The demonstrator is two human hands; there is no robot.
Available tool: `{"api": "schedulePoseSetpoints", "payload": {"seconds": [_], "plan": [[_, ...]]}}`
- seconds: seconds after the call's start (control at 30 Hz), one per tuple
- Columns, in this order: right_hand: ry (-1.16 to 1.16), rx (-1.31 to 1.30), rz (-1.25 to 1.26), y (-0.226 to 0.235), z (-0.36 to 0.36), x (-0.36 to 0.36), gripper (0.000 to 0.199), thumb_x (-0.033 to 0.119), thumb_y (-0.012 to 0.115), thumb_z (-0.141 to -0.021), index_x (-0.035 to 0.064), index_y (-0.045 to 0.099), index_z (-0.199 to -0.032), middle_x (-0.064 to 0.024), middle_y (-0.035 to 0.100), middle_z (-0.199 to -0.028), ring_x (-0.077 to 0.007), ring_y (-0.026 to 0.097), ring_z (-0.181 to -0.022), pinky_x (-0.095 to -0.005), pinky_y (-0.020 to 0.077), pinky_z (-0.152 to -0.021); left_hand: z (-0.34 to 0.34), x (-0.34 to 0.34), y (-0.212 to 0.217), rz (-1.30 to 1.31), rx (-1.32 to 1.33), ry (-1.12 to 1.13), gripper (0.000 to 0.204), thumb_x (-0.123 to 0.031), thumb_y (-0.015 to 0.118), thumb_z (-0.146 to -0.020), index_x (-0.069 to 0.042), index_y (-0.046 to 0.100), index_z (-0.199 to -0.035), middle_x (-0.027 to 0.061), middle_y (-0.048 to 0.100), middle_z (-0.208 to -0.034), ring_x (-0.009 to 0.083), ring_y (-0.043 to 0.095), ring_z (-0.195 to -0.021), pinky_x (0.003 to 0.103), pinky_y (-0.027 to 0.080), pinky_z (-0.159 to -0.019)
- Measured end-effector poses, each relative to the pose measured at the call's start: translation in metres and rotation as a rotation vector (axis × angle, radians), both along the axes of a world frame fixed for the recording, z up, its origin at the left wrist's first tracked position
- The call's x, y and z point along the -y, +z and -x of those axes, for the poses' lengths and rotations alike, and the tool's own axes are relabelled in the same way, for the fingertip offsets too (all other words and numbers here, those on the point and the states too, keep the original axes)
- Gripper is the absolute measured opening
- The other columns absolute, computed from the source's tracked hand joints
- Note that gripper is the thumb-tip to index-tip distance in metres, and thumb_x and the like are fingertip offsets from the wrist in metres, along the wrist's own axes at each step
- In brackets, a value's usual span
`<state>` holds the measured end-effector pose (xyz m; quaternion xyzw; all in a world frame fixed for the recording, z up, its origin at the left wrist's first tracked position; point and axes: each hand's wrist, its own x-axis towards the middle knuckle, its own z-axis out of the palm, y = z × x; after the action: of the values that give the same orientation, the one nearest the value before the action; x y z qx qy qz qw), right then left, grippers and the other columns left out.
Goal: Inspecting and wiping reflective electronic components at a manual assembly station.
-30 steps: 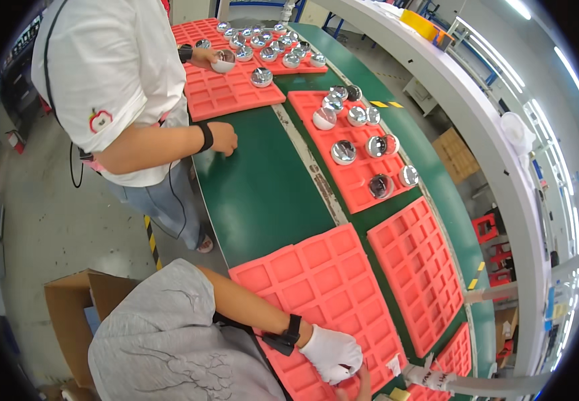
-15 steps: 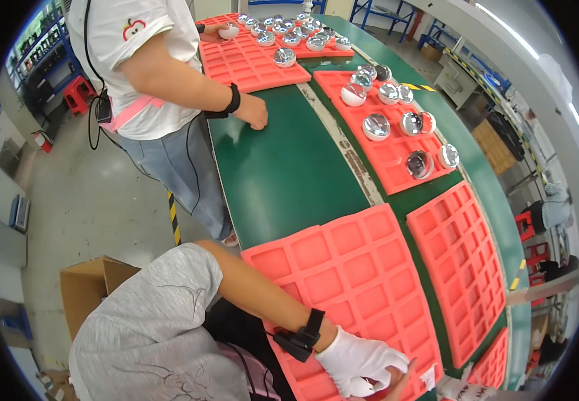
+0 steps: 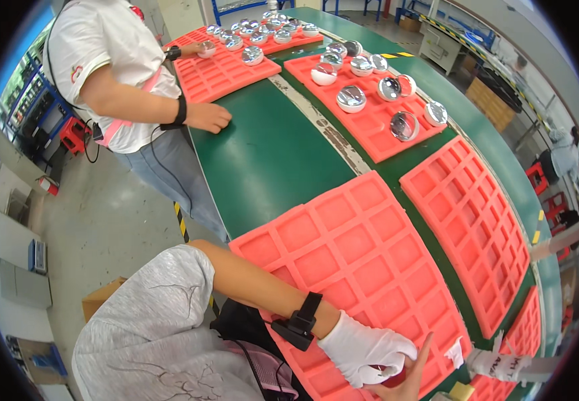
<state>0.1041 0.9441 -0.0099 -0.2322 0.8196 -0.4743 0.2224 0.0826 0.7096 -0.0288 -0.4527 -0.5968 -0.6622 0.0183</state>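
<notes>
My left hand, in a white glove with a black band and small box at the wrist, is bent over the near corner of a pink foam tray with square pockets. Its fingers curl around a small dark-red rounded surface, mostly covered by the hands. From the lower edge comes my right hand, its bare fingers against the same piece, one finger pointing up. Most of that hand is cut off by the picture edge. What the two hands grip is too hidden to name.
Farther off, shiny clear-and-white balls sit on another pink tray. A second pocketed tray lies to the right on the green table. At the left a co-worker's hand hovers over the table; their other hand touches a ball.
The view has shifted, so the trays and far balls sit higher in the picture. Dark red now shows between my hands where a white patch showed before. Both hands stay together.
</notes>
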Motion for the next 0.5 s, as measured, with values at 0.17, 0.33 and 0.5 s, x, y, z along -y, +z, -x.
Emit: {"api": "schedulePoseSetpoints", "payload": {"seconds": [0.17,0.33,0.5], "plan": [[0.014,0.028,0.076,0.001,0.002,0.011,0.124,0.006,0.089,-0.068,0.0031,0.005,-0.159,-0.0161,0.035,-0.151,-0.0306,0.052,-0.124,-0.0419,0.0428,-0.106,0.000,0.005,0.000,0.125,0.045,-0.086,0.022,-0.008,0.070,-0.069,-0.001,0.053,-0.082,0.0202,0.053,-0.110,0.0354,0.054,-0.088,0.042,0.047,-0.077],[0.102,-0.040,0.001,0.009,0.014,0.007,0.157,0.006,0.098,-0.054,0.0068,-0.021,-0.155,-0.0202,0.049,-0.142,-0.0317,0.053,-0.129,-0.0426,0.0444,-0.107,0.012,0.012,0.020,0.245,-0.028,-0.106,0.034,-0.016,0.081,-0.069,-0.007,0.057,-0.090,0.0217,0.050,-0.126,0.0415,0.048,-0.116,0.050,0.041,-0.098],[0.155,-0.215,-0.004,0.008,0.029,0.019,0.144,0.036,0.095,-0.063,0.0032,-0.007,-0.159,-0.0231,0.043,-0.147,-0.0373,0.044,-0.131,-0.0486,0.0313,-0.113,0.025,0.021,0.013,0.324,-0.053,-0.151,0.038,-0.020,0.084,-0.071,-0.012,0.058,-0.097,0.0225,0.045,-0.136,0.0429,0.049,-0.116,0.050,0.043,-0.097]]}}
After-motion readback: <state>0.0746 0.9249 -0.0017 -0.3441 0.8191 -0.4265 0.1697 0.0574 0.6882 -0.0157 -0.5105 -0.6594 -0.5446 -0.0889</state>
